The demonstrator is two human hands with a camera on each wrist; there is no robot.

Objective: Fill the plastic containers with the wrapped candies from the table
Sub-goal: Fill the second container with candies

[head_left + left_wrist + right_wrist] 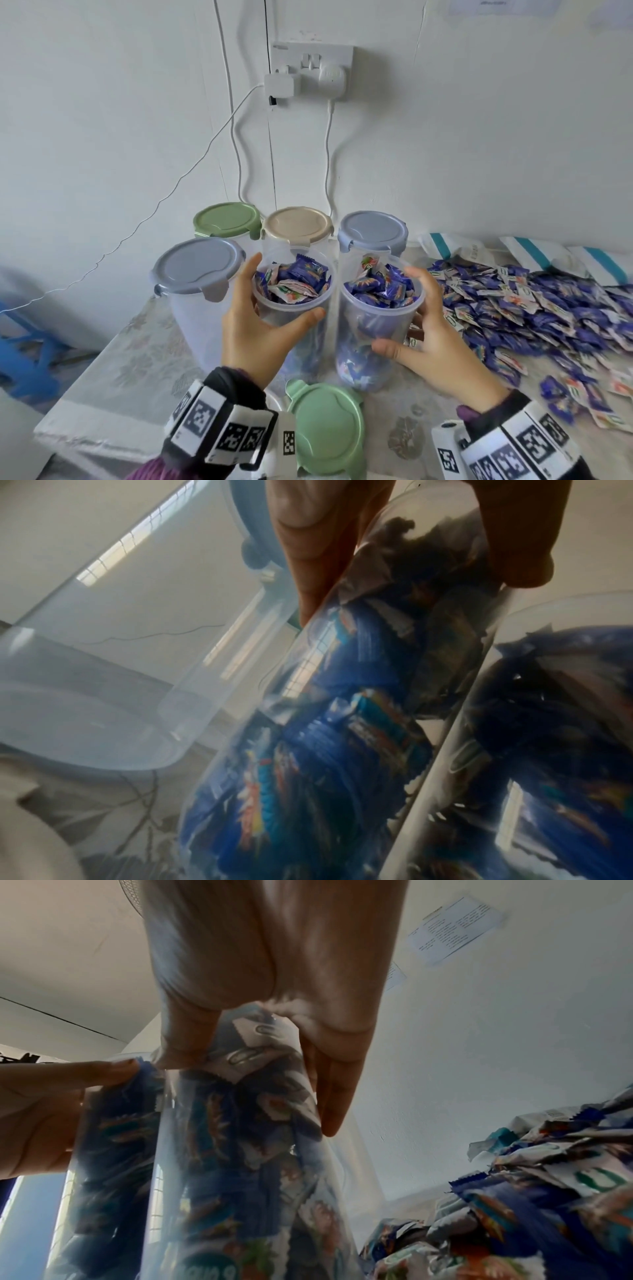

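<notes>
Containers: I see two open plastic containers side by side on the table (144, 346), both full of wrapped candies.
Left hand (255, 329): curled around the left container (294, 301).
Right hand (435, 339): curled around the right container (376, 322).
Candy pile (534, 308): loose, right of my right hand.
Green lid (325, 431): flat, near edge.

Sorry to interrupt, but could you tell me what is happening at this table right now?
A person is packing wrapped candies into clear tubs. The left hand grips one open container, the right hand grips the other open container; both look nearly full. A loose green lid lies in front, four lidded containers stand behind, and a large candy pile remains on the table.
</notes>
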